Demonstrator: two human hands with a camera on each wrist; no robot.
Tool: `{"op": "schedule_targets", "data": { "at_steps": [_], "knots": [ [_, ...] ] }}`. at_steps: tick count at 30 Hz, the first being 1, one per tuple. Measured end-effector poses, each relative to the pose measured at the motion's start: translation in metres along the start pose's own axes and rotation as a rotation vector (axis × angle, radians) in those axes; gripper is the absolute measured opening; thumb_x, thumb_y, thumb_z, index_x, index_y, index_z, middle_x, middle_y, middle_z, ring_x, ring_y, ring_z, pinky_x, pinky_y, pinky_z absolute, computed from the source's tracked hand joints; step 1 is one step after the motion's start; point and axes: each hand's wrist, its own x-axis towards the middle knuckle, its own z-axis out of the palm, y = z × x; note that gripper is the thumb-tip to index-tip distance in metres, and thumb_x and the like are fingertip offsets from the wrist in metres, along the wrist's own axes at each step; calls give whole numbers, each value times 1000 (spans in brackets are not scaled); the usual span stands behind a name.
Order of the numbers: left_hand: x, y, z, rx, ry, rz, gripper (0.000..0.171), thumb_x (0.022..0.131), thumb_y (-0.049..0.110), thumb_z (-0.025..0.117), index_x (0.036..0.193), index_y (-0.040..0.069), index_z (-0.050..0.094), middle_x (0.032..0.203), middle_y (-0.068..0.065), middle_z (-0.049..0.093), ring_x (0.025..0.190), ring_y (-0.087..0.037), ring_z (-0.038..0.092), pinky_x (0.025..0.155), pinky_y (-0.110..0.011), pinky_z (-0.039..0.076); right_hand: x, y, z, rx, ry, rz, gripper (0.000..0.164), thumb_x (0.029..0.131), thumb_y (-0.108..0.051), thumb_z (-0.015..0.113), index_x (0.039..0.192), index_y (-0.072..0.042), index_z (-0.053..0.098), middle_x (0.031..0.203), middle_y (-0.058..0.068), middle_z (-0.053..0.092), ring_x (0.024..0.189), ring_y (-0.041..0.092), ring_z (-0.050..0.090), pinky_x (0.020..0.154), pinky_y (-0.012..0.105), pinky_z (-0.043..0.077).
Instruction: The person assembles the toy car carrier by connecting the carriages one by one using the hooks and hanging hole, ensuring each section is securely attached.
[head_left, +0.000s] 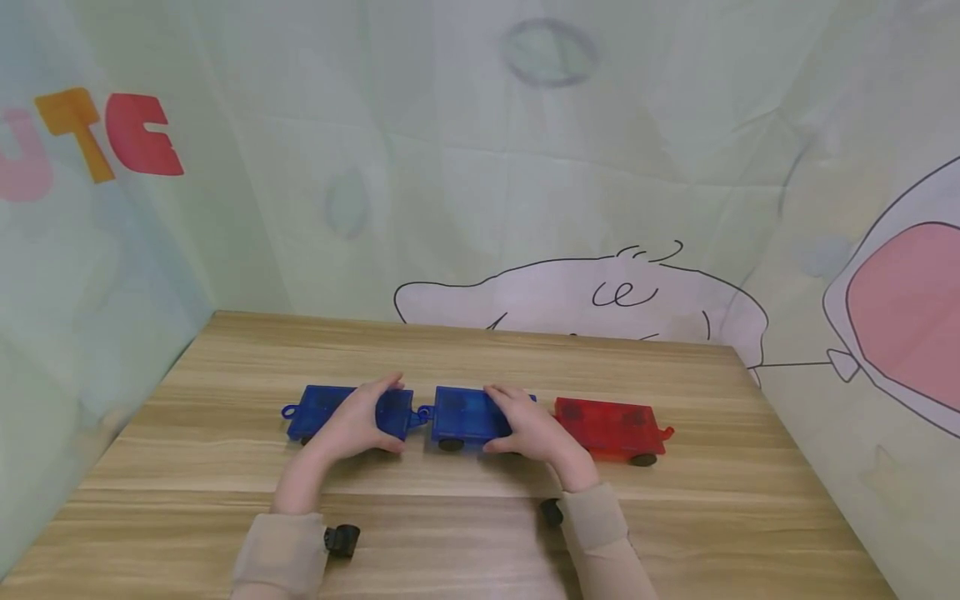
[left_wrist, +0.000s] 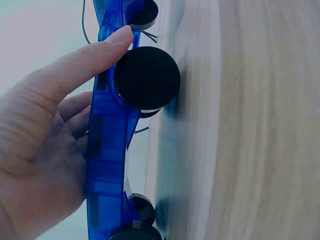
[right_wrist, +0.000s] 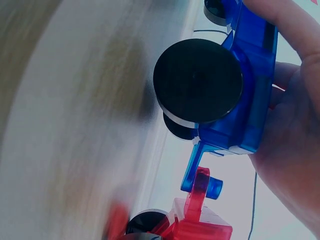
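Note:
My left hand (head_left: 354, 427) grips a blue translucent toy train car (head_left: 321, 406) across its right part, thumb on the near side and fingers over the far side. A second blue train car (head_left: 456, 412) stands just to the right, held in the same way by my right hand (head_left: 531, 432). Between them the hook and ring couplings (head_left: 424, 414) meet; whether they are linked I cannot tell. Right of these stands a red train car (head_left: 611, 427). The right wrist view has its red coupling (right_wrist: 198, 192) meeting the second blue car's coupling. Black wheels (left_wrist: 147, 78) sit under the cars.
The cars form a row across a wood-grain table (head_left: 450, 533). Behind and beside it hangs a printed cloth (head_left: 300, 208) with cartoon drawings and letters. Small black cameras (head_left: 342, 541) are strapped to both wrists over beige cuffs.

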Motion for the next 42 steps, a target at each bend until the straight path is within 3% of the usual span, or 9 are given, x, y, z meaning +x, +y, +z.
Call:
{"op": "schedule_targets", "data": {
  "at_steps": [25,32,42],
  "knots": [
    [-1,3,-2,-15,-1,3,100,66,15,90,146,-9,34,140,-25,52,135,-48,38,110,-63,30,0,-2,1,-26,-8,1,83,83,-27,79,150,-2,36,154,17,37,141,35,35,113,51,36],
    [-3,4,-2,-8,19,42,100,64,16,90,144,-9,37,137,-26,54,131,-50,41,106,-64,34,1,-2,1,-37,-11,4,84,83,-27,78,150,-2,35,154,17,37,142,35,35,114,51,35],
    [-1,4,-3,-1,-6,9,102,65,17,90,146,-9,34,140,-25,52,134,-48,39,109,-63,32,1,-2,2,-55,-17,1,84,83,-29,78,150,-2,36,154,17,37,142,35,35,114,51,34]
  ]
}}
